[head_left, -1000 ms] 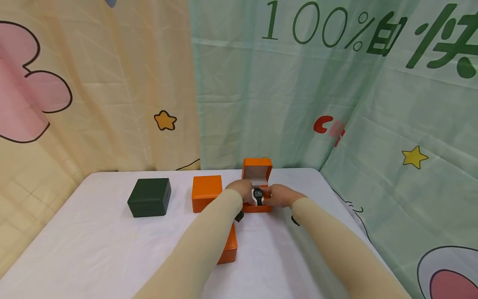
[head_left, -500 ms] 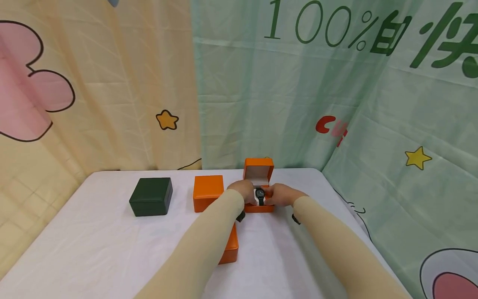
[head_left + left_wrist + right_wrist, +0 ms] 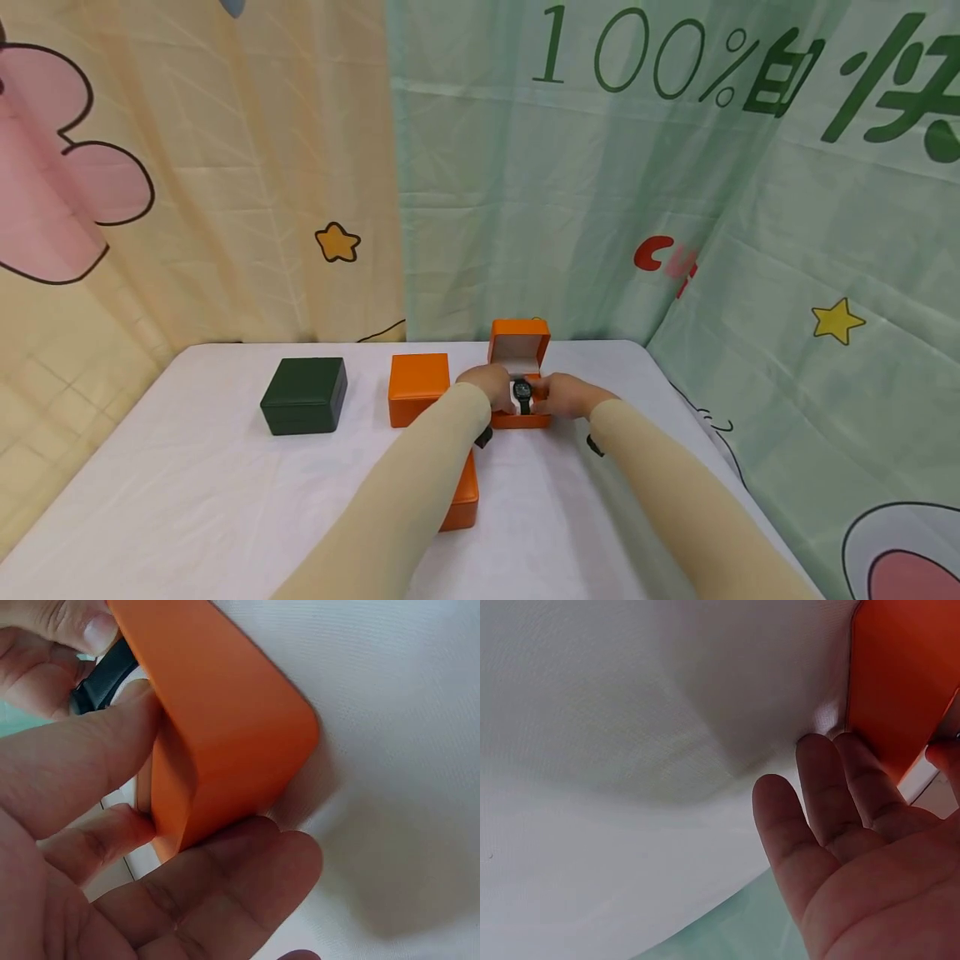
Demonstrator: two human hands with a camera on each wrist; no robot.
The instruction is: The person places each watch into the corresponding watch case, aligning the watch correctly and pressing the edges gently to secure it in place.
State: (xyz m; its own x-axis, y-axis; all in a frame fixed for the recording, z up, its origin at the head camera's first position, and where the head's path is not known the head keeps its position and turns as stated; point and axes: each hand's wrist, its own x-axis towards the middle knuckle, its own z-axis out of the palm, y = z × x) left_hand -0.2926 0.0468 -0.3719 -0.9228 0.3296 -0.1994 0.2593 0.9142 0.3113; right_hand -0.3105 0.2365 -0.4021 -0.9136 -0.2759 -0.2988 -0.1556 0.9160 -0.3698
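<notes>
An open orange box (image 3: 520, 417) stands at the back middle of the white table, its lid (image 3: 519, 343) upright. A black watch (image 3: 522, 393) on a pale cushion sits in it. My left hand (image 3: 491, 385) grips the box's left side; in the left wrist view its fingers (image 3: 225, 877) curl round the orange box (image 3: 225, 727) beside the black strap (image 3: 105, 675). My right hand (image 3: 564, 393) is at the box's right side and pinches the watch. In the right wrist view its outer fingers (image 3: 832, 795) lie along the orange wall (image 3: 900, 682).
A closed orange box (image 3: 417, 387) and a dark green box (image 3: 303, 395) stand to the left. Another orange box (image 3: 463, 496) lies partly under my left forearm. The white cloth-covered table (image 3: 187, 500) is backed by printed curtains (image 3: 525, 208).
</notes>
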